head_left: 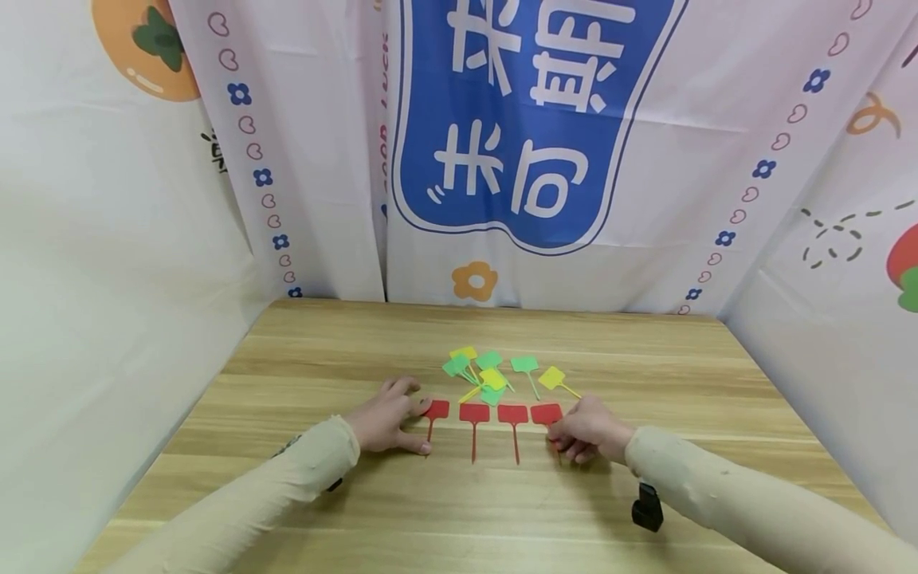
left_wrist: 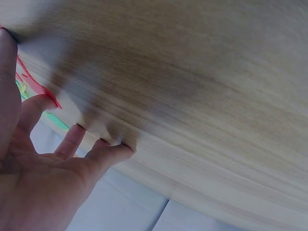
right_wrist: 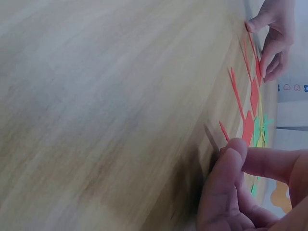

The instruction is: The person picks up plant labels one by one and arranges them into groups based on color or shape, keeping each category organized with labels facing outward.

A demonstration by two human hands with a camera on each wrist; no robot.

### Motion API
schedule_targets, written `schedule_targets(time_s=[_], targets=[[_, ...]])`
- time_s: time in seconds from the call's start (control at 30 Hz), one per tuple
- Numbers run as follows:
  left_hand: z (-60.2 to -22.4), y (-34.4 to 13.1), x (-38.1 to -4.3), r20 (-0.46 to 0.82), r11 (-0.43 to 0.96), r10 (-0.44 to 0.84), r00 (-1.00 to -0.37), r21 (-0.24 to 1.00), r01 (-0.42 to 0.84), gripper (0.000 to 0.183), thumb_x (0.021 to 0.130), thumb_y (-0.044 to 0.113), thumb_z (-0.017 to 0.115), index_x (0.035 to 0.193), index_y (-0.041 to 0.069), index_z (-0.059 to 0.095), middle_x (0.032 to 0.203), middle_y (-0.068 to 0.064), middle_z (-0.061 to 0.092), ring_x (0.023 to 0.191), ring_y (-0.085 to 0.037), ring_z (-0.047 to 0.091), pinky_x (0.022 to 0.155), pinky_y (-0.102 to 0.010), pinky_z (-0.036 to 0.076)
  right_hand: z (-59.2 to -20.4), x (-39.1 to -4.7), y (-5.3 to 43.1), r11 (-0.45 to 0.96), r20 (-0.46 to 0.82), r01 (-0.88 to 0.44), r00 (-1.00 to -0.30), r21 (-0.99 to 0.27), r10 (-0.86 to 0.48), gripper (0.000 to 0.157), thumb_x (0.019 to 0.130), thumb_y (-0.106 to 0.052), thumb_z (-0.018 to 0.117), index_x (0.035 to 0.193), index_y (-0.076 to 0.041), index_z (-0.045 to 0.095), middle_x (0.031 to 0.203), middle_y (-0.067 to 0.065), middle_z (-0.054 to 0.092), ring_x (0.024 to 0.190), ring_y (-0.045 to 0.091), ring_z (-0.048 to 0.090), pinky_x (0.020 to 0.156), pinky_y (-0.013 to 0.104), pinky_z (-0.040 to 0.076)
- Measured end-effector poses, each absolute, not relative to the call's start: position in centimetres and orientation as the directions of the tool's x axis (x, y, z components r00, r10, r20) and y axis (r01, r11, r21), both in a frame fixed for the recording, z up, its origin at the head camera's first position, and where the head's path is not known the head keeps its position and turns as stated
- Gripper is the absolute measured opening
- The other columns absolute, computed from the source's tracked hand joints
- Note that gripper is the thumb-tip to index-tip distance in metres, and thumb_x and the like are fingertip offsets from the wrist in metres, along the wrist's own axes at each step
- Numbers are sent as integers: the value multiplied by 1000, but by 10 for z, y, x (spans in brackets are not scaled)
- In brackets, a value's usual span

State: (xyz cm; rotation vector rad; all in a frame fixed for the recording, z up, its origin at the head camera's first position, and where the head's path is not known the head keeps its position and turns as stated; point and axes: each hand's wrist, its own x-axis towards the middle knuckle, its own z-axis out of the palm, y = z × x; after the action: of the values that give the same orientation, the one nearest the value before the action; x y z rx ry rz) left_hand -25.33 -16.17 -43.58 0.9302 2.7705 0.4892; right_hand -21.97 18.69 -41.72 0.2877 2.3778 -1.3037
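Note:
Several red T-shaped plant labels stand side by side in a row, stems toward me. My left hand (head_left: 387,418) rests at the leftmost red plant label (head_left: 437,409), fingers spread; one fingertip touches its head and the thumb lies at the stem's tip. Between the hands lie two more labels, the left one (head_left: 474,412) and the right one (head_left: 512,414). At the row's right end, my right hand (head_left: 591,430) pinches the stem of the rightmost red plant label (head_left: 546,413) between thumb and index finger. In the right wrist view its stem tip (right_wrist: 223,129) sticks out past the fingertips.
Behind the red row lies a loose, overlapping group of green labels (head_left: 489,360) and yellow labels (head_left: 492,379). A separate yellow label (head_left: 552,377) lies near my right hand. Printed cloth (head_left: 330,159) encloses the wooden table (head_left: 459,526) at the back and sides.

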Motion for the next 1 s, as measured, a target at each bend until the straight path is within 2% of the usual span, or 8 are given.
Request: schedule_targets(time_s=[0.33,1.0], targets=[[-437,-162,-254,-53,748,615,-787,354,561,83,78,54,78,138,3,54,147,-25,34,129,-48,32,100,-56,37,-418,-221,188,563,-449,380,-893,-734,17,15,84,-7,74,73,4,72,63,10,65,44,12,53,46,27,51],[-432,-160,-251,-65,753,604,-795,372,542,81,78,52,79,137,2,56,146,-25,35,129,-47,32,101,-57,36,-421,-221,189,589,-444,358,-896,-725,-2,15,79,-10,78,70,1,73,59,9,65,43,12,54,42,23,45]])
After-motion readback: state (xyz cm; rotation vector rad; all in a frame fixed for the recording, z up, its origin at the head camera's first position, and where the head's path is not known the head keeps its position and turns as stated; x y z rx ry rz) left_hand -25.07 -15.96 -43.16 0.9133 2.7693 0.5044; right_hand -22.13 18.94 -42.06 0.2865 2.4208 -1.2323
